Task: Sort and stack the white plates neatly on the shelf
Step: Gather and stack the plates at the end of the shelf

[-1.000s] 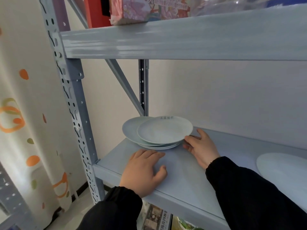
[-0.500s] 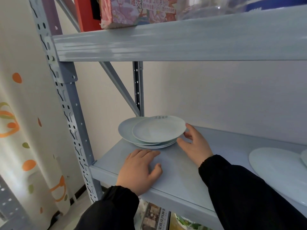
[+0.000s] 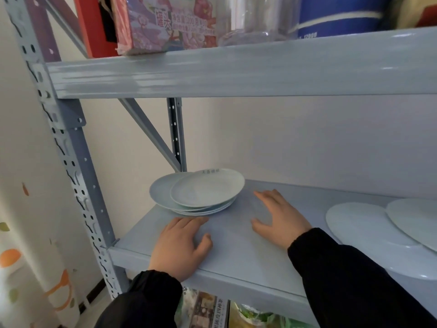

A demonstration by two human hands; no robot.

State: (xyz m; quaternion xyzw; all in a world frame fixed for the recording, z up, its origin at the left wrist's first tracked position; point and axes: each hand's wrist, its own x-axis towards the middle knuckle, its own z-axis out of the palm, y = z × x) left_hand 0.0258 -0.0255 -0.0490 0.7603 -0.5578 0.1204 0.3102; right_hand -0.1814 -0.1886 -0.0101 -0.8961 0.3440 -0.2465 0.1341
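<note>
Grey shelf: plate stack at left rear, two plates at right; left hand flat, fingers together; right hand spread, near stack, apart from it.

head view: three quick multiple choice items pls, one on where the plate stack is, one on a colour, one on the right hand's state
1. Where does the stack of round white plates sit on the grey metal shelf?
A. left rear corner
B. front right edge
C. front middle
2. What colour are the long sleeves?
A. red
B. white
C. black
3. The right hand is
A. gripping the top plate
B. open, clear of the stack
C. curled in a fist
Key: 1 A, the stack stands by the rear upright; 2 C, both are black; 3 B, bare shelf shows between it and the plates.
</note>
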